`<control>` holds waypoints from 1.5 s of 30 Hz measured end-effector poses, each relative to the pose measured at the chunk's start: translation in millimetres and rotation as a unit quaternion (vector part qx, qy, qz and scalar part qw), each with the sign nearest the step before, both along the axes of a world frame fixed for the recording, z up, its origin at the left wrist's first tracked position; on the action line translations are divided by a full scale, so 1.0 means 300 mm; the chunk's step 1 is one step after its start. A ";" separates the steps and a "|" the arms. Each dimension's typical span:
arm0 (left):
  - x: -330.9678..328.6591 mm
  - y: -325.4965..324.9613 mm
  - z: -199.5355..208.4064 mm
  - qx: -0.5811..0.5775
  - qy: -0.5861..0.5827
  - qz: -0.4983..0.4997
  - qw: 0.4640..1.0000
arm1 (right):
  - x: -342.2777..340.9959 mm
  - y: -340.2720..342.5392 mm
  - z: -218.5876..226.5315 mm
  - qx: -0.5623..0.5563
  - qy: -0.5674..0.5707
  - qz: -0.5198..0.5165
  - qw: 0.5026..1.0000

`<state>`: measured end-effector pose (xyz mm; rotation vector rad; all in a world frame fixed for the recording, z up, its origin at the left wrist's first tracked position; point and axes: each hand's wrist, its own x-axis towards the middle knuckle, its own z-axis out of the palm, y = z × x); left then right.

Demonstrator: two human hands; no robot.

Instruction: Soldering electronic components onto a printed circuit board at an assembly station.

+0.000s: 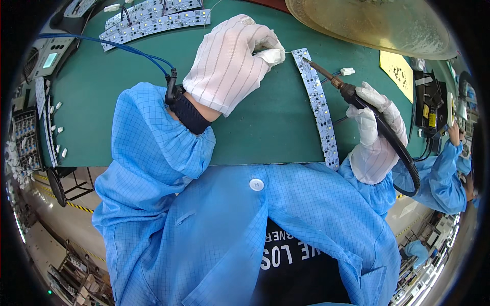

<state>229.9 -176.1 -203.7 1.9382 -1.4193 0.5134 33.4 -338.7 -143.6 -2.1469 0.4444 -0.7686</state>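
My right hand (376, 130), in a white striped glove, grips a soldering iron (352, 97) by its dark handle. The iron's tip meets or hovers just over the far end of a narrow LED circuit board (317, 104); which, I cannot tell. White-gloved too, my left hand (232, 64) pinches a thin solder wire (289, 52), whose end reaches toward that same end of the board. A black wrist strap (189, 113) with blue cords circles my left wrist. Beside the board, a white connector (347, 71) sits on short wires.
Several LED boards (158, 24) lie at the far left of the green mat (255, 122). A grey device with a lit display (50, 60) stands left. At right are a yellow sheet (397, 75) and black equipment (427, 104); a large round translucent object (377, 25) overhangs the back. Another person's sleeve (434, 176) appears right.
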 end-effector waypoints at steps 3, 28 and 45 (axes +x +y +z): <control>-0.003 0.000 0.005 0.020 0.032 0.014 0.999 | 0.002 0.000 0.000 -0.007 -0.007 0.010 1.000; -0.010 -0.002 0.028 0.039 -0.022 0.010 0.999 | -0.009 -0.008 0.007 0.048 -0.002 0.012 0.999; -0.005 -0.006 0.021 0.018 -0.041 0.010 0.999 | -0.009 0.002 0.009 0.109 -0.043 0.032 0.993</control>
